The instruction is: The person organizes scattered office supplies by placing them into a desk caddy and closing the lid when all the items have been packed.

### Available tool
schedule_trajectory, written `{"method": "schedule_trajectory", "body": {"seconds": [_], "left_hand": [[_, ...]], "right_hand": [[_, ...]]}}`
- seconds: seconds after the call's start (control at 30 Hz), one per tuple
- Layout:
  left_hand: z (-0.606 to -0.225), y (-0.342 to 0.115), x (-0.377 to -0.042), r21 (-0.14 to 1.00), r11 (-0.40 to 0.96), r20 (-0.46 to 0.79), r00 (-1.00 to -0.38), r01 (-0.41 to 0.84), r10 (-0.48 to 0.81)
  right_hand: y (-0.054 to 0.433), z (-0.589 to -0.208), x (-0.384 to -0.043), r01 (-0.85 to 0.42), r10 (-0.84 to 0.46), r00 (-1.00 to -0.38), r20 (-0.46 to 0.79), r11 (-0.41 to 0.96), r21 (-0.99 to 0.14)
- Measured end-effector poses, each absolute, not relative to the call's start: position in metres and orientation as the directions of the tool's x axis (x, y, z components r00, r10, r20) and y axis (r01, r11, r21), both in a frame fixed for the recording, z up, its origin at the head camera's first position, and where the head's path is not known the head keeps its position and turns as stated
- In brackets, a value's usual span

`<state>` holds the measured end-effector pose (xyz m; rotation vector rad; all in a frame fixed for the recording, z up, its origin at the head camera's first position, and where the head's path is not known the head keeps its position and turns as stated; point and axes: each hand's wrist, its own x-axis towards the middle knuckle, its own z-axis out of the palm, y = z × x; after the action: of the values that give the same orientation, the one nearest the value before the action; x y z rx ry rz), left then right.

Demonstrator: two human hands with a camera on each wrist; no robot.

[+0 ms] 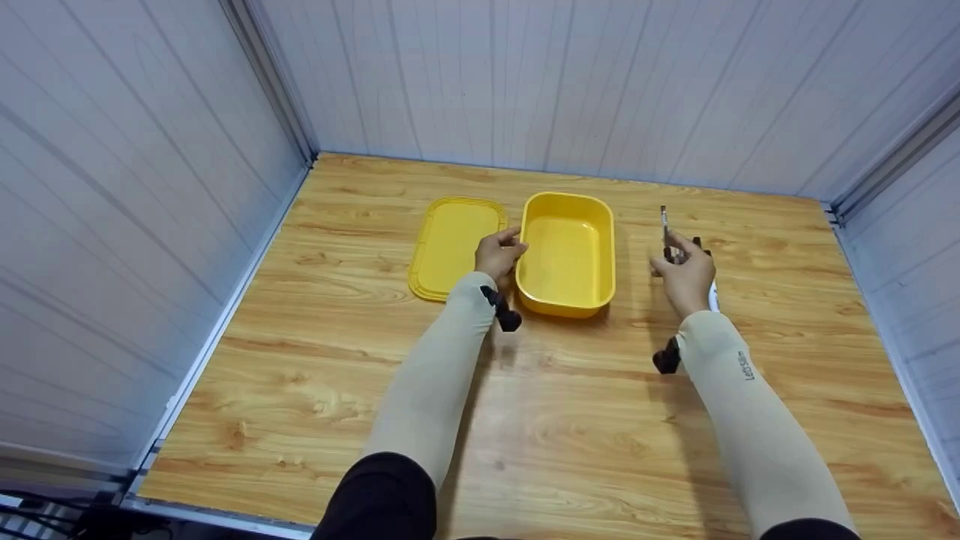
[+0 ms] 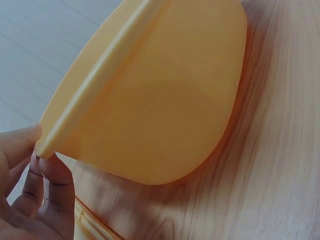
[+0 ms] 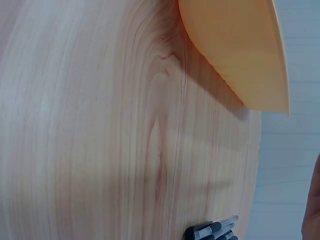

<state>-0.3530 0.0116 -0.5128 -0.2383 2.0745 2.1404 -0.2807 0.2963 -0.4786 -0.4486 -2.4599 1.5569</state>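
Note:
The left hand (image 1: 498, 255) pinches the near-left rim of a yellow plastic box (image 1: 568, 259) between thumb and fingers. In the left wrist view, the fingertips grip the rim of the box (image 2: 150, 110), which sits on the wooden table. To the right of the box, the right hand (image 1: 686, 274) holds a slim pen (image 1: 664, 223) with its far end pointing toward the back wall. Several pens (image 1: 712, 295) lie under and beside this hand, partly hidden. The right wrist view shows pens (image 3: 212, 231) at the bottom and only a sliver of the right hand (image 3: 312, 207).
A flat yellow lid (image 1: 450, 244) lies on the wooden tabletop (image 1: 585, 420), left of the box and partly behind the left hand. White panelled walls (image 1: 525, 82) enclose the table at the back and both sides. Dark cables (image 1: 37, 517) show at the lower left.

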Motion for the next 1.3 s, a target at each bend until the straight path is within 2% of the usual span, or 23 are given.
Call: {"method": "schedule_trajectory", "body": {"seconds": [0.27, 0.53, 0.97, 1.1, 1.3], "left_hand": [[-0.513, 0.012, -0.353, 0.975, -0.032, -0.219, -0.976, -0.219, -0.008], [-0.513, 0.012, -0.352, 0.962, -0.106, -0.254, -0.967, -0.251, -0.009], [-0.516, 0.011, -0.354, 0.978, 0.022, -0.209, -0.978, -0.209, -0.007], [-0.516, 0.011, -0.355, 0.977, 0.010, -0.212, -0.977, -0.212, -0.003], [-0.515, 0.011, -0.356, 0.979, 0.024, -0.200, -0.980, -0.200, -0.004]], "right_hand": [[0.294, -0.479, -0.282, 0.152, 0.355, -0.935, 0.014, 0.436, -0.887], [0.294, -0.479, -0.284, 0.175, 0.337, -0.941, -0.025, 0.425, -0.888], [0.288, -0.484, -0.286, 0.172, 0.306, -0.952, -0.034, 0.435, -0.884], [0.288, -0.484, -0.287, 0.177, 0.307, -0.951, -0.029, 0.467, -0.866], [0.285, -0.482, -0.285, 0.172, 0.303, -0.952, -0.037, 0.429, -0.887]]}}
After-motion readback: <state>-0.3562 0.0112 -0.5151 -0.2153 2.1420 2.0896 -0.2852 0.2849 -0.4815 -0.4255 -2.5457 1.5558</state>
